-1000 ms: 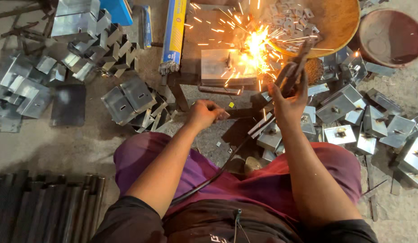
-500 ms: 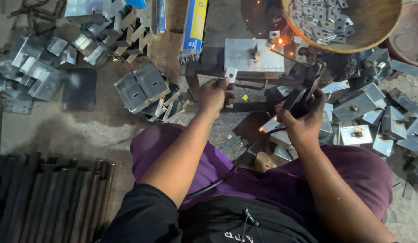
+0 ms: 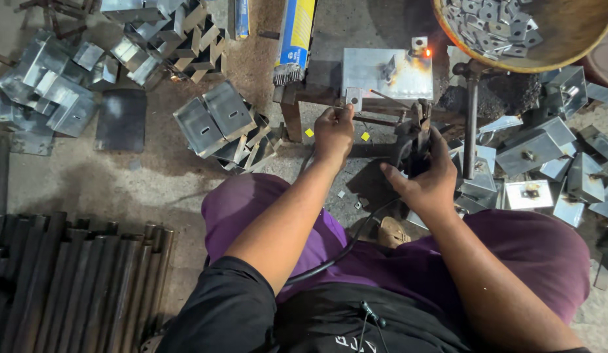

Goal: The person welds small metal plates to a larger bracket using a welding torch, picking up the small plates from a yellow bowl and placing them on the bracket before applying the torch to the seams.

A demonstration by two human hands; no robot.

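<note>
A stack of dark steel tubes (image 3: 68, 281) lies at the near left, and heaps of folded galvanised brackets (image 3: 219, 124) spread across the far left and the right of the floor. At the far right sits a round brown bowl (image 3: 565, 39) holding small flat metal squares. Between them, in front of the seated person's purple-clad knees, stands a low welding stand (image 3: 297, 114) carrying a square steel plate (image 3: 385, 72), with a small orange glow at its far right corner. A blue and yellow electrode box (image 3: 296, 29) lies just left of the plate. The right hand (image 3: 425, 180) is closed around a dark electrode holder (image 3: 415, 134), near the plate's near right edge, its black cable (image 3: 336, 252) trailing back over the lap. The left hand (image 3: 333, 131) pinches a thin rod (image 3: 346, 108) at the plate's near left corner, fingers closed on it.
</note>
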